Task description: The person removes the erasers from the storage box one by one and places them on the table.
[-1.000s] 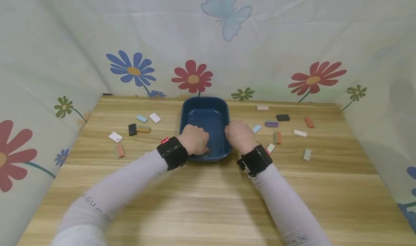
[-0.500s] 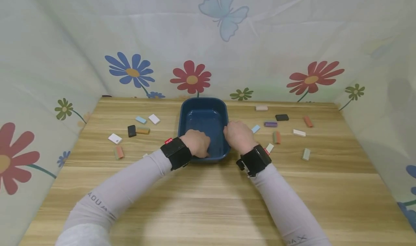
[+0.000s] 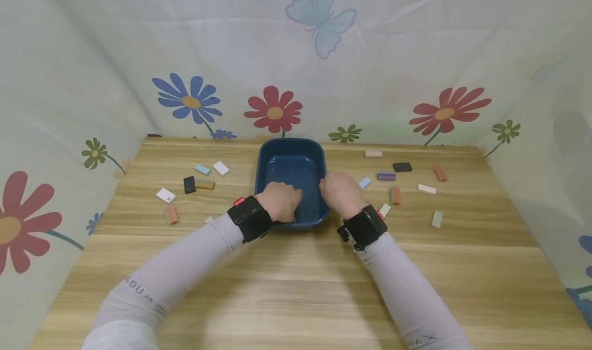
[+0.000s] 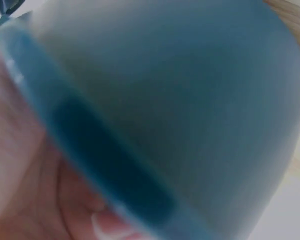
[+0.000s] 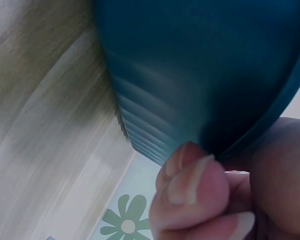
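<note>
A dark blue plastic bin (image 3: 292,162) stands on the table, its near end toward me. My right hand (image 3: 341,193) grips the bin's right rim. In the right wrist view, its curled fingers (image 5: 190,195) lie against the outside of the wall, close below the rim. My left hand (image 3: 279,202) reaches over the near left corner, fingers bent down inside the bin. In the left wrist view, the bin's outer wall (image 4: 190,100) fills most of the picture, and part of the left hand (image 4: 45,180) shows beyond the rim. Whether those fingers hold anything is hidden.
Small eraser-like blocks lie on both sides of the wooden table (image 3: 287,288). To the left are a black block (image 3: 189,185) and a white one (image 3: 166,195). At right lie a purple piece (image 3: 386,177) and a black one (image 3: 402,167). Flowered cloth walls surround the table.
My left hand has shifted slightly right and down inside the bin's near end. The right hand keeps its hold on the rim, and the bin stays in place.
</note>
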`<state>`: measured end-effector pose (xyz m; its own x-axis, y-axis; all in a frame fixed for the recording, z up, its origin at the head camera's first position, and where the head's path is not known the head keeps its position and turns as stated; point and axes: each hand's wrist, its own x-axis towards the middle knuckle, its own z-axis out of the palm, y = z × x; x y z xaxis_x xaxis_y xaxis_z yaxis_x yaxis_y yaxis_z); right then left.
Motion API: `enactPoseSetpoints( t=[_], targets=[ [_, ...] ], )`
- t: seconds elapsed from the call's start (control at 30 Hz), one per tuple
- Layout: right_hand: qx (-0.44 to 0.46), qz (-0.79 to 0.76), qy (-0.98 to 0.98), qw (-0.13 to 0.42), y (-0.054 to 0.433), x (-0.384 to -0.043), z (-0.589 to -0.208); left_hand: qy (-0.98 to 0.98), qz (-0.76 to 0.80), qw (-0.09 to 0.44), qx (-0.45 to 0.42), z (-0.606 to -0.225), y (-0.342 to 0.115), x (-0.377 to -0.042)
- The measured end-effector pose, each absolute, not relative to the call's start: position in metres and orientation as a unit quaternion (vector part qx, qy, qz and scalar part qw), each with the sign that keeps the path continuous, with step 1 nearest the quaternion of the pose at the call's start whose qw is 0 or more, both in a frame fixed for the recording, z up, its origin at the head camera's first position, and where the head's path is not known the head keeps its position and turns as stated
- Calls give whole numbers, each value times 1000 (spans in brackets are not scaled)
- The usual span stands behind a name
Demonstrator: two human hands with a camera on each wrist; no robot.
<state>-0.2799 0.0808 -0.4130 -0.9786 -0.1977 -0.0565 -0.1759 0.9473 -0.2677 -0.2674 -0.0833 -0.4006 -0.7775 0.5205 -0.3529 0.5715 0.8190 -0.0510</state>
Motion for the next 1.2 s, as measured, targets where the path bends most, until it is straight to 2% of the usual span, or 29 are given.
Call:
enactPoseSetpoints(
  t=[0.27,0.5,0.67,0.77,0.93,1.2],
  targets=[
    [-103,-138,984,38,75,-281,-413,948,5,90,305,-380,-109,-272],
    [-99,-145,984,37,76,-282,-416,958,105,78,254,-345,-155,-279],
    [-90,-144,984,47,76,-280,-416,964,104,54,237,-346,-198,-286],
    [-90,-143,984,50,76,-280,-416,970,95,65,212,-356,-225,-288],
    [-101,-144,983,46,76,-280,-417,978,78,114,154,-379,-263,-287],
    [-101,-151,982,50,78,-280,-415,978,91,151,110,-404,-290,-283]
  ],
)
